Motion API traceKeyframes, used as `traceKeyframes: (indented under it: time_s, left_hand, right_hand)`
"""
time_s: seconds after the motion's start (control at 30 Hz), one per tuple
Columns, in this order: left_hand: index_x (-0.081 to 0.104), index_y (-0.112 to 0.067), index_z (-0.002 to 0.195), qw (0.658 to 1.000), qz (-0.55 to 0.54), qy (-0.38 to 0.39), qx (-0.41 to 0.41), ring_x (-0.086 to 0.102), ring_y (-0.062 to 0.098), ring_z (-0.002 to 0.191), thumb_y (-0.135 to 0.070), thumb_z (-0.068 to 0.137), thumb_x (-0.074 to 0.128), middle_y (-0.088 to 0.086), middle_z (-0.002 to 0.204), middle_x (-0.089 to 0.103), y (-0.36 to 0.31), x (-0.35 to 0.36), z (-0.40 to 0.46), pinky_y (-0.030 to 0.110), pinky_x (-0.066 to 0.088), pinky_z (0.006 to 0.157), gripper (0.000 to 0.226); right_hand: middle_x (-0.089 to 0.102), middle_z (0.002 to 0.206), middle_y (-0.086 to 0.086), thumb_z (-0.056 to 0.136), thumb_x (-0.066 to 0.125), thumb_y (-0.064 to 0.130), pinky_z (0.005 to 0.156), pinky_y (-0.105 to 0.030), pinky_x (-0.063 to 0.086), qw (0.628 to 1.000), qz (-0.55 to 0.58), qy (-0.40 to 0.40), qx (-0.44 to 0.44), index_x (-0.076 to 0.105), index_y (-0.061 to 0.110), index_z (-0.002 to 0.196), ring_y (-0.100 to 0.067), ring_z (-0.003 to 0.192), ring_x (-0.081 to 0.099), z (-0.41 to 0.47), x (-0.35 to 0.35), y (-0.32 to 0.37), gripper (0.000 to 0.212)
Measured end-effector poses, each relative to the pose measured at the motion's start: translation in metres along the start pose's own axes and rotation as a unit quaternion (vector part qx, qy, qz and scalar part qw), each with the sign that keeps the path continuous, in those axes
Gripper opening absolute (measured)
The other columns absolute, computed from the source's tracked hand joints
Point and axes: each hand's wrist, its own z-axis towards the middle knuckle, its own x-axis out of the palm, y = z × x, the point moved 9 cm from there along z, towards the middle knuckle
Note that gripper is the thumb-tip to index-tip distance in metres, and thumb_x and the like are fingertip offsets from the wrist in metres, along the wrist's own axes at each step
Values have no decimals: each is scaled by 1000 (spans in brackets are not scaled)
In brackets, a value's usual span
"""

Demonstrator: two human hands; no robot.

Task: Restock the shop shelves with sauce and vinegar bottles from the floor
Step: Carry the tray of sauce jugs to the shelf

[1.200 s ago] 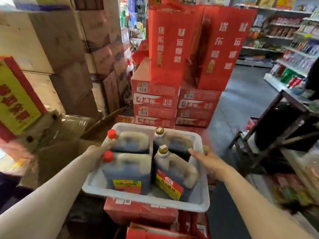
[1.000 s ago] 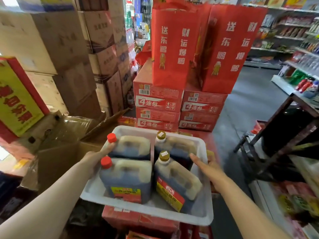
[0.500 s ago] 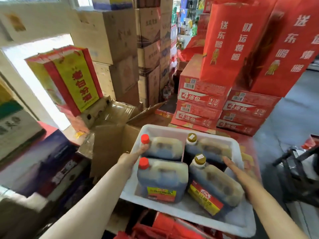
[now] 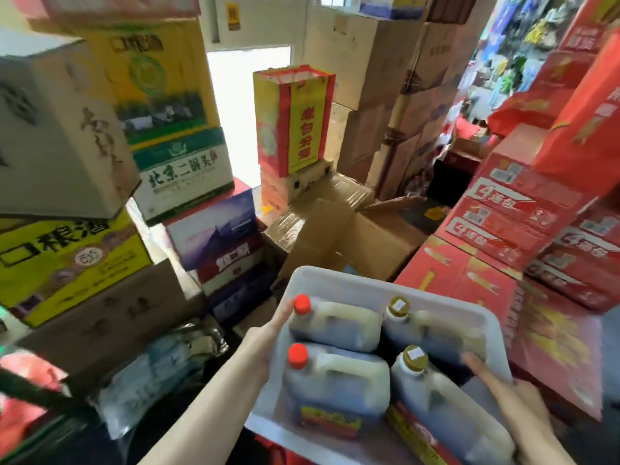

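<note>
Stacked cartons (image 4: pixel 84 263) stand at far left. The left hand (image 4: pixel 265 333) grips the left rim of the white tray (image 4: pixel 339 280), fingers curled over it. The tray carries four dark jugs: two red-capped (image 4: pixel 335 380), two gold-capped (image 4: pixel 432 333). The right hand (image 4: pixel 516 401) clasps the right rim, fingers inside. Red cases (image 4: pixel 523 216) are stacked at right.

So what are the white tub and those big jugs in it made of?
The white tub looks like plastic: smooth, slightly glossy, with rounded moulded corners. The jugs look like cloudy see-through plastic, since dark liquid shows through the walls and the handles are moulded in. Their red caps and gold caps seem plastic too, though blur leaves that unsure.
</note>
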Motion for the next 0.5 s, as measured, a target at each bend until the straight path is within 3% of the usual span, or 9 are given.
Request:
traceKeyframes:
  time_s: [0.03, 0.07, 0.13, 0.2, 0.27, 0.37, 0.5]
  left_hand:
    - [59, -5, 111, 1000, -12, -27, 2, 68, 26, 91, -80, 50, 81, 5, 108, 66, 12, -29, -16, 38, 56, 74, 99]
    - [61, -1, 117, 998, -28, -51, 4, 67, 27, 89, -77, 54, 80, 7, 106, 66, 24, -59, -28, 37, 55, 71, 101]
    - [68, 1, 113, 994, -81, -69, 7, 70, 29, 87, -74, 53, 80, 12, 100, 72, 47, -115, -55, 37, 57, 70, 96]
    - [71, -3, 108, 986, -132, -98, 15, 73, 31, 87, -76, 44, 83, 12, 98, 75, 77, -180, -72, 43, 59, 80, 98]
    - [73, -7, 106, 974, -164, -158, 6, 74, 31, 88, -82, 35, 84, 10, 98, 76, 112, -250, -90, 45, 58, 87, 104]
    - [74, -9, 103, 946, -216, -243, 1, 74, 30, 86, -85, 29, 83, 10, 100, 76, 170, -356, -123, 43, 59, 87, 107]
    - [75, -8, 103, 900, -292, -325, 2, 75, 30, 84, -87, 25, 82, 9, 97, 76, 241, -474, -185, 44, 59, 86, 110]
  right_hand:
    - [68, 94, -22, 67, 87, 51, 72, -38, 44, 1000, -19, 9, -8, 67, -12, 98, -33, 87, 63, -18, 14, 0, 73]
    - [68, 86, -18, 68, 86, 55, 65, -36, 43, 998, -34, 26, -35, 68, -9, 95, -29, 78, 62, -37, 30, 1, 72]
    - [65, 71, -9, 57, 78, 70, 57, -29, 43, 991, -68, 79, -84, 69, 3, 82, -19, 65, 59, -76, 71, 0, 72]
    - [66, 69, -9, 47, 73, 76, 60, -33, 49, 983, -103, 117, -92, 67, 8, 74, -19, 64, 61, -109, 114, -10, 72]
    - [68, 74, -14, 61, 84, 67, 70, -42, 52, 974, -132, 155, -96, 69, 1, 78, -24, 69, 63, -143, 159, -16, 69]
    - [71, 83, -19, 67, 85, 57, 68, -40, 48, 959, -170, 200, -111, 73, -2, 84, -32, 78, 67, -197, 235, -27, 63]
    - [71, 71, -17, 56, 83, 71, 68, -46, 51, 916, -243, 277, -162, 72, -1, 73, -34, 70, 65, -279, 336, -45, 75]
